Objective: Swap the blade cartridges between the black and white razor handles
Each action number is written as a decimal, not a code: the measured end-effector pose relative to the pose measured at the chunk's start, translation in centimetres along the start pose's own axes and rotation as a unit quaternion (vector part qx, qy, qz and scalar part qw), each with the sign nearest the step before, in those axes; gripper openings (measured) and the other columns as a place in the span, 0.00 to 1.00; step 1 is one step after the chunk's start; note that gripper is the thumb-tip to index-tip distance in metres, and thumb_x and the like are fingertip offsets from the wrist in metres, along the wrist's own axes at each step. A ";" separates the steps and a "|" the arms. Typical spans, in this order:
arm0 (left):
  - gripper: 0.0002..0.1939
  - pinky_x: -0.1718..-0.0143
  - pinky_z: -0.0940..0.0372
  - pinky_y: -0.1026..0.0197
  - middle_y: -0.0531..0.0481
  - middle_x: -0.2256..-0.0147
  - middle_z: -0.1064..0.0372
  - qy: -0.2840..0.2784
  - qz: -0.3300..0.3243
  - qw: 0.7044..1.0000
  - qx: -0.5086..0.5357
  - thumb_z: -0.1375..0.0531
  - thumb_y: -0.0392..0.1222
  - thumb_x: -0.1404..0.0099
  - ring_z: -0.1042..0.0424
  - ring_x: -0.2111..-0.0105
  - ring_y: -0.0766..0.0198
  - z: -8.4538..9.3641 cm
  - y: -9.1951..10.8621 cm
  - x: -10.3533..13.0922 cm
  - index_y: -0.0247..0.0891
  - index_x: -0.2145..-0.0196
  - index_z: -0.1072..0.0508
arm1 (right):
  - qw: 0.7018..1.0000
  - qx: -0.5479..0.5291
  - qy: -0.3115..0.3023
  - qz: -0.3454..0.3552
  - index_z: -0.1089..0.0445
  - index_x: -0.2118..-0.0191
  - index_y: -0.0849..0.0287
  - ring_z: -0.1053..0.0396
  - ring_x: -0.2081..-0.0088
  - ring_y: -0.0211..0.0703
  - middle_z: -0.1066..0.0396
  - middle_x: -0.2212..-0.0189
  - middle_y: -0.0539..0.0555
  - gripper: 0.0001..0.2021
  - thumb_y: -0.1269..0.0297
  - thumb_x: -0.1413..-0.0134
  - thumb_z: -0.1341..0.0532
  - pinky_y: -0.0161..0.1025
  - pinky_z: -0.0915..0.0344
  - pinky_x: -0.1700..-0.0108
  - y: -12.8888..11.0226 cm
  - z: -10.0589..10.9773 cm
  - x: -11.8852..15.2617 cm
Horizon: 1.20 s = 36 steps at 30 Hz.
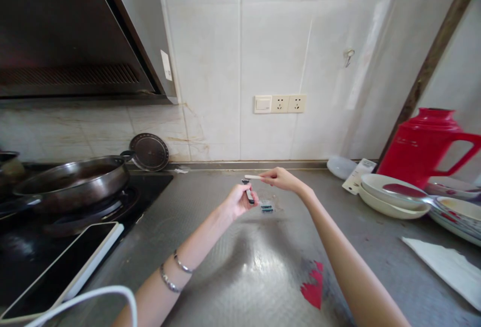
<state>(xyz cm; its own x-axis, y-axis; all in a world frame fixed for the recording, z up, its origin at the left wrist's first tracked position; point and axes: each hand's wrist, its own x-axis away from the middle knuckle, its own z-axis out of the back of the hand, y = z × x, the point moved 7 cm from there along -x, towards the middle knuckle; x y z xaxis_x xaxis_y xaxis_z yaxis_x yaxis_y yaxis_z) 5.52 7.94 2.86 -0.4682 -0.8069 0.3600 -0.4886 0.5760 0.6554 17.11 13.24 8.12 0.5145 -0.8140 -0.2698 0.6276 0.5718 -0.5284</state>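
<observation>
My left hand [239,201] is closed around a small slim device [249,195], dark and silver with a black top end, held upright. My right hand [282,179] pinches a thin white stick-like piece [253,177]. The tip of the white piece is at the device's top end; whether they touch I cannot tell. Both hands are above the grey metal counter [225,277]. Just right of and below my left hand, a small dark teal item [266,208], perhaps in clear wrapping, lies on the counter. Its kind is too small to make out.
At left, a steel pan [75,182] sits on the black stove [150,187], with a white-edged tablet-like device [63,272] and white cable [101,292] nearer. At right are a red thermos jug [424,141], stacked dishes [391,204] and white paper [447,267]. A red patch [313,287] marks the counter.
</observation>
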 end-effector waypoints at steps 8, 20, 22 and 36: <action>0.16 0.84 0.39 0.69 0.55 0.86 0.44 -0.018 0.005 1.000 0.011 0.56 0.36 0.33 0.41 0.87 0.72 0.0 -0.1 -0.1 0.34 0.77 0.41 | 1.000 0.003 -0.009 0.009 0.26 0.57 0.63 0.44 0.76 0.35 0.33 0.78 0.49 0.20 0.57 0.48 0.47 0.31 0.49 0.74 -0.5 -0.1 -0.1; 0.16 0.84 0.40 0.70 0.55 0.86 0.45 -0.008 -0.002 1.000 -0.002 0.57 0.34 0.33 0.42 0.87 0.73 -0.2 0.1 0.3 0.35 0.78 0.41 | 1.000 0.020 -0.007 0.001 0.25 0.56 0.62 0.43 0.76 0.36 0.32 0.78 0.50 0.19 0.57 0.47 0.47 0.32 0.48 0.73 -0.5 -0.3 -0.2; 0.16 0.85 0.39 0.70 0.55 0.85 0.45 -0.007 -0.002 1.000 -0.003 0.56 0.34 0.33 0.42 0.87 0.73 -0.2 0.1 0.3 0.35 0.78 0.42 | 0.999 0.037 0.009 -0.006 0.25 0.57 0.62 0.42 0.75 0.37 0.31 0.78 0.51 0.19 0.58 0.48 0.46 0.32 0.47 0.72 -0.3 -0.1 -0.2; 0.15 0.85 0.40 0.70 0.55 0.85 0.45 -0.017 0.004 1.000 -0.004 0.57 0.35 0.33 0.41 0.87 0.72 -0.1 0.1 0.1 0.35 0.77 0.41 | 0.999 0.005 -0.024 -0.025 0.26 0.56 0.63 0.40 0.75 0.36 0.31 0.77 0.50 0.20 0.57 0.48 0.46 0.31 0.46 0.73 0.0 -0.2 0.0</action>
<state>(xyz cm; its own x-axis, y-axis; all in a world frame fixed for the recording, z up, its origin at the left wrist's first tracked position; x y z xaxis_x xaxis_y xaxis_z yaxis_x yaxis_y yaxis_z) 5.52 7.95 3.02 -0.4969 -0.7976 0.3419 -0.4796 0.5808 0.6578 16.95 13.22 7.93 0.5092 -0.8363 -0.2035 0.6599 0.5311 -0.5315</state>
